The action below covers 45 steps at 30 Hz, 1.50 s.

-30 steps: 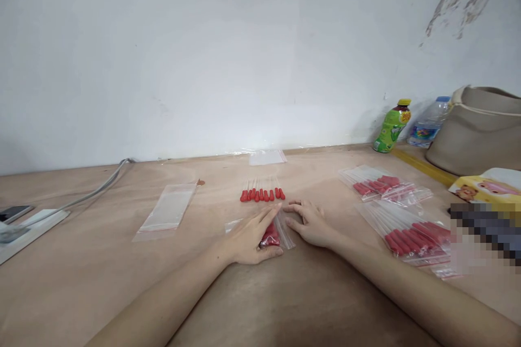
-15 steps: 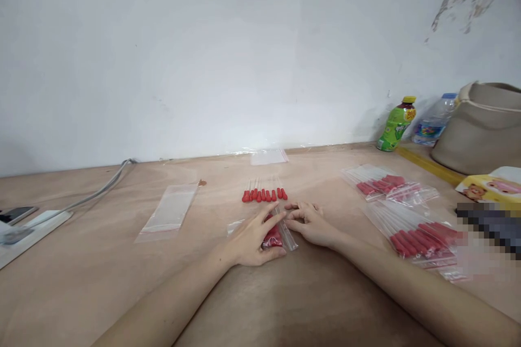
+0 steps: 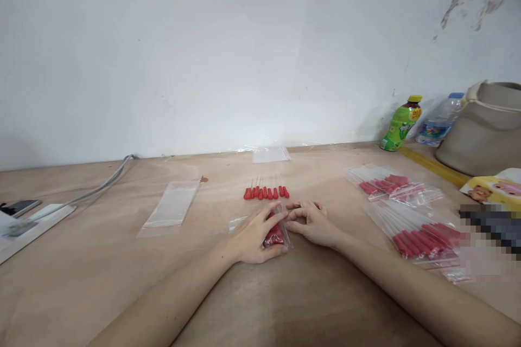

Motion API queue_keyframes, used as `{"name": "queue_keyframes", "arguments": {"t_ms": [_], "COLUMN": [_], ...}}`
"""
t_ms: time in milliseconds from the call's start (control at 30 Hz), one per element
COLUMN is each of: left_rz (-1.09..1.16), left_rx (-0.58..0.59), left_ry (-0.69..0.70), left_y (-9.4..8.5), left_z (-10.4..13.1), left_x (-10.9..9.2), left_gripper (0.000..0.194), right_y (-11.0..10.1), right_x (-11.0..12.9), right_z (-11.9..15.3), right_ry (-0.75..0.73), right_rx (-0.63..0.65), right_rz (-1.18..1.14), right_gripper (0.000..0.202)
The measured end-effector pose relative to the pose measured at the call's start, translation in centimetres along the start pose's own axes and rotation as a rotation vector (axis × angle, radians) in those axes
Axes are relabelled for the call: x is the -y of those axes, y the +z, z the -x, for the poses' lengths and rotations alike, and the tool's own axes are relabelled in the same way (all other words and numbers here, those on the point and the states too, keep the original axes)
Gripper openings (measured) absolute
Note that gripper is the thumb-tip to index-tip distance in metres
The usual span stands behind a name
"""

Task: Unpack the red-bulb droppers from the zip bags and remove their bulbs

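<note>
My left hand point(image 3: 256, 236) lies over a clear zip bag point(image 3: 274, 234) with red-bulbed droppers in it, its thumb and fingers around the bag. The bag's left part is hidden under that hand. At the bag's right edge, my right hand point(image 3: 311, 223) has its thumb and fingertips bent together on the plastic. Just beyond both hands, several loose droppers point(image 3: 266, 193) lie in a row, red bulbs towards me and thin clear stems towards the wall.
Filled dropper bags point(image 3: 423, 236) lie at right, with another filled bag point(image 3: 385, 184) behind. A flat zip bag point(image 3: 171, 207) lies at left, another bag point(image 3: 271, 155) by the wall. A green bottle point(image 3: 401, 124), water bottle point(image 3: 442, 119) and beige bin point(image 3: 482, 130) stand back right. A cable point(image 3: 101, 187) runs left.
The bag's clear right-hand flap, which stuck out at a slant towards me, now sits closer against the bag. Both hands stay nearly in place; the view has shifted slightly.
</note>
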<state>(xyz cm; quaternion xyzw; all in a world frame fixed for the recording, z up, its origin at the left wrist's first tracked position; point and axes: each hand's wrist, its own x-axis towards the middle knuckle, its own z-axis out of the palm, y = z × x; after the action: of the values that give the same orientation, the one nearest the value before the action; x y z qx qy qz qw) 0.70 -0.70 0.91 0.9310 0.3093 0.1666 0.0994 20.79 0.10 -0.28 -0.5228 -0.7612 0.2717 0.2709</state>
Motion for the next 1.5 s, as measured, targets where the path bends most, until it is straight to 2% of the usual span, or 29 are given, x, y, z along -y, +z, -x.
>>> {"name": "queue_keyframes", "arguments": {"t_ms": [167,367,600,700,833,900,1067,1167,1367,1500], "left_rz": [-0.016,-0.041,-0.144,-0.308,-0.440,-0.434,-0.388,-0.361,-0.327,-0.308], "left_rx": [0.007,-0.057,-0.193,-0.205,-0.184,-0.187,-0.189,-0.164,-0.149,-0.115], "left_ry": [-0.009,0.031,0.229,0.330,0.392,0.385,0.298,0.273,0.271,0.254], "left_y": [-0.2,-0.5,-0.5,-0.4,-0.1,0.0,0.0,0.0,0.0,-0.1], "left_z": [-0.1,-0.5,-1.6,-2.1,-2.4,-2.4,-2.2,-2.1,-2.2,-2.2], "left_x": [-0.1,0.6,1.4,1.4,1.5,1.6,1.8,1.8,1.8,1.9], "left_gripper": [0.066,0.034,0.023,0.021,0.022,0.022,0.023,0.024,0.023,0.021], "right_y": [0.1,0.4,0.5,0.5,0.7,0.8,0.4,0.3,0.5,0.2], "right_x": [0.3,0.0,0.4,0.5,0.3,0.3,0.3,0.3,-0.2,-0.6], "right_z": [0.1,0.0,0.1,0.1,0.3,0.6,1.2,1.2,0.4,0.1], "right_ry": [0.019,0.030,0.062,0.045,0.004,-0.050,-0.411,-0.553,-0.650,-0.680], "right_rx": [-0.005,-0.004,-0.038,-0.028,-0.056,-0.118,-0.250,-0.288,-0.320,-0.282], "right_rz": [0.020,0.060,0.081,0.094,0.113,0.154,0.307,0.392,0.505,0.513], "right_gripper": [0.022,0.018,0.018,0.020,0.019,0.015,0.019,0.015,0.018,0.020]}}
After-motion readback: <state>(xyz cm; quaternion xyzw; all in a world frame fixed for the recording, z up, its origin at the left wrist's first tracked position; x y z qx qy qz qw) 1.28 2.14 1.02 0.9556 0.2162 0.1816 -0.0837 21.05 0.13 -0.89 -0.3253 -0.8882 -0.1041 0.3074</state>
